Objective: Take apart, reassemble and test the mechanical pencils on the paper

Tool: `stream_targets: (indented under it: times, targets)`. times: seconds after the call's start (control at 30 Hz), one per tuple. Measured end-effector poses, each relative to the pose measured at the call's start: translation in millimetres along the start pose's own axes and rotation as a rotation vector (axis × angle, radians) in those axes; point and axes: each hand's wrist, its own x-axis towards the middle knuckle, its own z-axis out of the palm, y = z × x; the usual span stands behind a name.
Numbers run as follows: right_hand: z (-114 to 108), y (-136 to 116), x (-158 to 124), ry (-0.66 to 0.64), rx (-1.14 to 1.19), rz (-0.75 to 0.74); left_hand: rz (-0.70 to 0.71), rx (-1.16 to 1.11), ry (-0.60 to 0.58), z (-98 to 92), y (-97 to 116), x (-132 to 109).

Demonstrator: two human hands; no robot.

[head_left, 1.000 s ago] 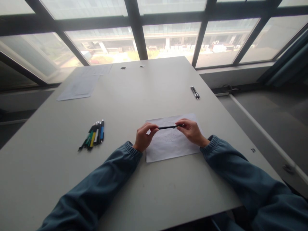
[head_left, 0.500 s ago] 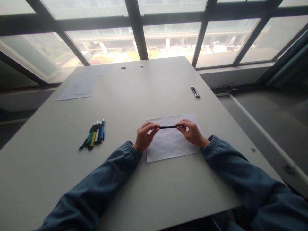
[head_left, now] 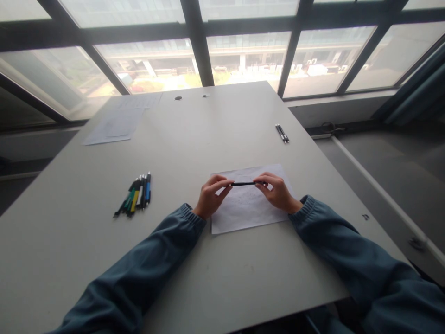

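Observation:
A slim black pen (head_left: 244, 183) is stretched level between my two hands, above a white sheet of paper (head_left: 250, 215). My left hand (head_left: 210, 197) pinches its left end between thumb and fingers. At the other end, my right hand (head_left: 276, 192) grips it the same way. Both pen tips are covered by my fingers. Faint marks show on the paper, too small to read. Left of my hands lies a bunch of pens (head_left: 137, 197), in black, green, yellow, white and blue.
Two dark pens (head_left: 282, 133) lie side by side near the right edge of the white table (head_left: 194, 144). More papers (head_left: 114, 125) rest at the back left. Two round cable holes sit near the far edge, and windows stand behind.
My left thumb and fingers have shifted slightly to the right along the pen. My right hand and the other things look the same.

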Motion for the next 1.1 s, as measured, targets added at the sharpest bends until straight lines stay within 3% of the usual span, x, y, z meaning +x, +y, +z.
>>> stream_targets:
  times: [0.6, 0.9, 1.1]
  targets:
    - [-11.8, 5.7, 3.0, 0.055, -0.043, 0.037, -0.06, 0.101, 0.104, -1.6, -0.3, 1.1]
    - [-36.2, 15.7, 7.3, 0.156, -0.106, 0.066, -0.127, 0.11, 0.187, -2.5, 1.5, 4.0]
    - [-35.8, 23.6, 7.1, 0.29, -0.133, 0.15, -0.124, 0.167, 0.301, -5.4, 1.3, 2.2]
